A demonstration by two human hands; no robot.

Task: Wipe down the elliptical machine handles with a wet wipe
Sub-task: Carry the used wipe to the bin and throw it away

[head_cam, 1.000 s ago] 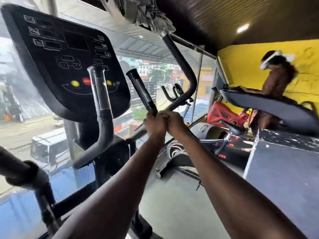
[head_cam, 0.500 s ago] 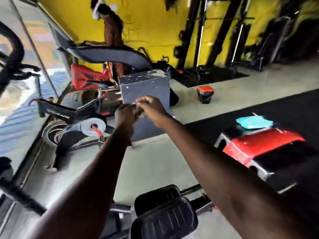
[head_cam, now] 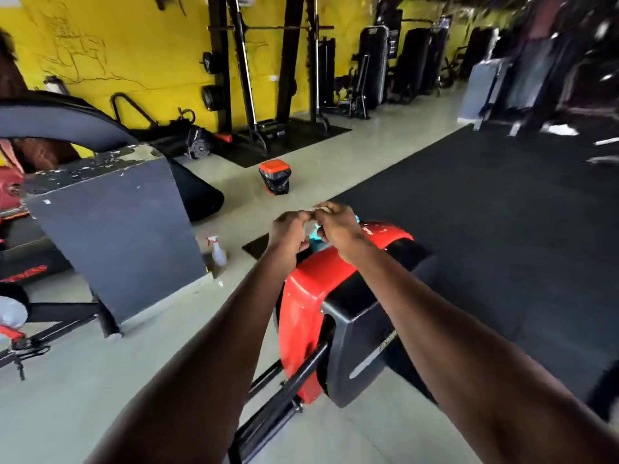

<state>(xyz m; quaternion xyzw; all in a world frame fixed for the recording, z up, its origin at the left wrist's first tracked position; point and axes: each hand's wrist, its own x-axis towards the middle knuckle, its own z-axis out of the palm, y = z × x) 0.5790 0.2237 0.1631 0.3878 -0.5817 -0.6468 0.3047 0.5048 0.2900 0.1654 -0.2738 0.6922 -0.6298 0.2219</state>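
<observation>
Head view: both arms reach forward, and the left hand (head_cam: pixel 290 233) and right hand (head_cam: pixel 338 227) meet above the red and black housing (head_cam: pixel 313 296) of the elliptical machine. The fingers (head_cam: pixel 330 209) of the right hand are curled and pinch a small pale wipe (head_cam: pixel 320 208) at its upper edge; the left hand's fingers (head_cam: pixel 298 216) are bent in and close on the same wipe from the other side, so the wipe sits between the two hands, mostly hidden. A teal packet (head_cam: pixel 315 241) shows just below the hands on the housing. A spray bottle (head_cam: pixel 217 251) stands on the floor (head_cam: pixel 100 380) beside a dark grey box (head_cam: pixel 117 229). The machine's handles are out of frame.
</observation>
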